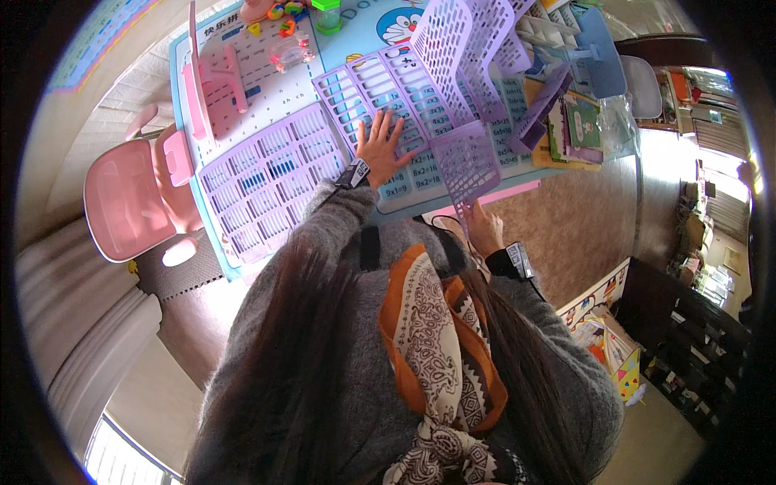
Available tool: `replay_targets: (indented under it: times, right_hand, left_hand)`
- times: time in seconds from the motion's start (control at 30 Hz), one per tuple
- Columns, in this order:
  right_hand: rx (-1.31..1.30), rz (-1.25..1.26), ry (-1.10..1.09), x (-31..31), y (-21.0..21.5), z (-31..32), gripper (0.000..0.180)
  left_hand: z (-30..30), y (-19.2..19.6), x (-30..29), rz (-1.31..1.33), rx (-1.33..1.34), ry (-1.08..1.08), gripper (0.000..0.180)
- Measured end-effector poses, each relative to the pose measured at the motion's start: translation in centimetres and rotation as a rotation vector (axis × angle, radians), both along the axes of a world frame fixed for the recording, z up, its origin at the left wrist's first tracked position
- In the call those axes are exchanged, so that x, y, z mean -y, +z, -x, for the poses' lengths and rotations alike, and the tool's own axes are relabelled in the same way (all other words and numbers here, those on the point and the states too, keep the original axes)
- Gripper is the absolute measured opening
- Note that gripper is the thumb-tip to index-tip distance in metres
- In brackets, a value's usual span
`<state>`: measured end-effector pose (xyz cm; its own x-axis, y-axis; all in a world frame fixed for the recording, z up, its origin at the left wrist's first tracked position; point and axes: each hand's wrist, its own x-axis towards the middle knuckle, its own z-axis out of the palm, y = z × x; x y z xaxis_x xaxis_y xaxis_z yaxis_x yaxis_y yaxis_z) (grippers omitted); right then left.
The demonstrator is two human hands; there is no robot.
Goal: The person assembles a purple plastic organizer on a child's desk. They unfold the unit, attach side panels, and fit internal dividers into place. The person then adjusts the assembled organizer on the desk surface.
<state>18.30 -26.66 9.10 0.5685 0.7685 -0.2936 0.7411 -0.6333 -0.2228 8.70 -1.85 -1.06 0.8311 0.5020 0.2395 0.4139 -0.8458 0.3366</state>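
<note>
My left hand (380, 150) lies with fingers spread on a light purple slatted panel (353, 90), flat on the desk near its front edge. A smaller purple perforated panel (466, 153) stands tilted to the right of it. At the panel's lower end, by the desk edge, my right hand (485, 229) is closed on it, the fingertips partly hidden. Another purple slatted panel (275, 170), divided into rectangles, lies left of my left hand. Beyond the hands stand bent purple perforated pieces (453, 69), with a darker purple piece (540, 111) to their right.
A printed blue desk mat (420, 190) covers the desk. A pink stand (202, 89), small colourful toys (287, 26) and a green-lidded jar (327, 18) sit at the far left. Books (584, 125) and a blue bin (600, 61) are at the right. A pink chair (125, 202) stands left.
</note>
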Motion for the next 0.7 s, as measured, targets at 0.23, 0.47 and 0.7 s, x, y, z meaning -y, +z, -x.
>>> replay_targets:
  times: [0.23, 0.47, 0.7]
  right_hand:
    - [0.059, -0.127, 0.016, -9.0, -2.3, -2.8, 0.025]
    - [0.085, -0.263, 0.136, -19.6, -3.2, -6.2, 0.023]
    - [0.128, -0.241, 0.117, -22.4, -4.1, -5.8, 0.024]
  left_hand:
    - [0.1, 0.7, -0.3, 0.049, -0.02, -0.028, 0.073]
    - [0.1, 1.4, -0.5, 0.11, -0.034, -0.042, 0.072]
    - [-0.2, 1.3, -0.4, 0.084, -0.041, -0.037, 0.074]
